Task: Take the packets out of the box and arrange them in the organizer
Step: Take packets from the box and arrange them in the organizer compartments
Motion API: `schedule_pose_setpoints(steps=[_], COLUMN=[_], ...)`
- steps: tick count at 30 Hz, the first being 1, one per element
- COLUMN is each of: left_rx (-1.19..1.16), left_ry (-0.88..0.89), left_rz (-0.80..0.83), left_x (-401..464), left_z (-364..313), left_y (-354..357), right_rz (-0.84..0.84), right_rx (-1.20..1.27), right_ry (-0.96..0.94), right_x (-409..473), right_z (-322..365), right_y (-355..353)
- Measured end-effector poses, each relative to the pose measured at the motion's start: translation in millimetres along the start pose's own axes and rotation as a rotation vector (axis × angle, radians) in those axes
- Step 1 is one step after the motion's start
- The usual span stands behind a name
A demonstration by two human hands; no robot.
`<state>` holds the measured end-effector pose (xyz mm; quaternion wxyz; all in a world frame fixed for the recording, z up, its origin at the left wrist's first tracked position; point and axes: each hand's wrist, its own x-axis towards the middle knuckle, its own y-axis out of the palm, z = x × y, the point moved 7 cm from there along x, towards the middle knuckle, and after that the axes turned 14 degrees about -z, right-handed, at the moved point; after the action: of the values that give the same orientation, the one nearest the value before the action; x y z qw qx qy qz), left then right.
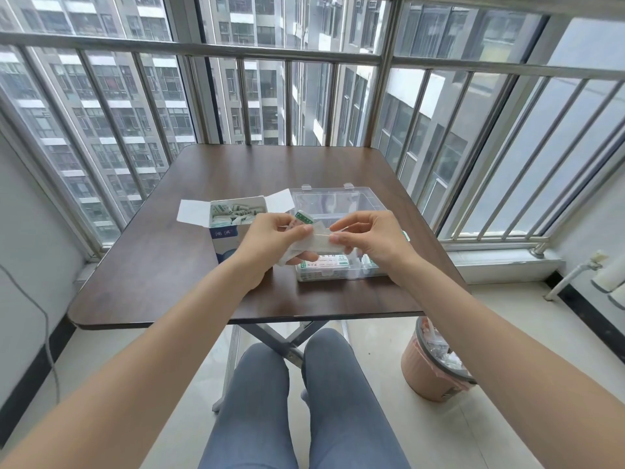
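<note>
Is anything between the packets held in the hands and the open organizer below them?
Nothing visible. Both hands, left and right, hold the packets directly above the clear organizer, whose lid is swung back. The box stands off to its left.

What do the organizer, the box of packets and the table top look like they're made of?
Organizer: clear hard plastic, glossy; the table shows through its walls. Box: thin printed cardboard, with flaps folded open. Table top: dark wood-grain finish, likely laminate; slight sheen.
</note>
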<state>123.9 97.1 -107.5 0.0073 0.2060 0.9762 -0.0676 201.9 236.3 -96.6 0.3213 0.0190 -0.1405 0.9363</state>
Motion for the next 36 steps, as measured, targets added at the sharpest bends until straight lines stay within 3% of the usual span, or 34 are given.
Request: schedule_pose_setpoints(steps=[6,13,23,26,32,36], left_rx=[0.156,0.198,0.193,0.235,0.488,0.676], left_ry=[0.058,0.128,0.142,0.205,0.479,0.556], left_rz=[0.141,0.128,0.046,0.009,-0.123,-0.151], left_x=[-2.4,-0.7,10.2,12.4,8.4,11.9], left_z=[-3.0,-9.3,-6.2,-9.7,-24.4,-19.3], left_y=[13.3,12.2,3.9,3.0,2.1,6.3], right_rz=[0.0,0.026,0.04,0.042,0.034,0.001], right_rx=[-0.106,-0.086,0.322,0.4,0.261,0.168], right_ry=[-0.108,0.048,0.317,0.407,0.431,0.385], right_x=[3.0,1.3,6.7,8.5,16.2,22.3], right_z=[7.7,-2.0,-14.8,-18.6,-19.5,-19.0], right_y=[1.9,2.9,-3.2,-1.8,-3.7,-4.1])
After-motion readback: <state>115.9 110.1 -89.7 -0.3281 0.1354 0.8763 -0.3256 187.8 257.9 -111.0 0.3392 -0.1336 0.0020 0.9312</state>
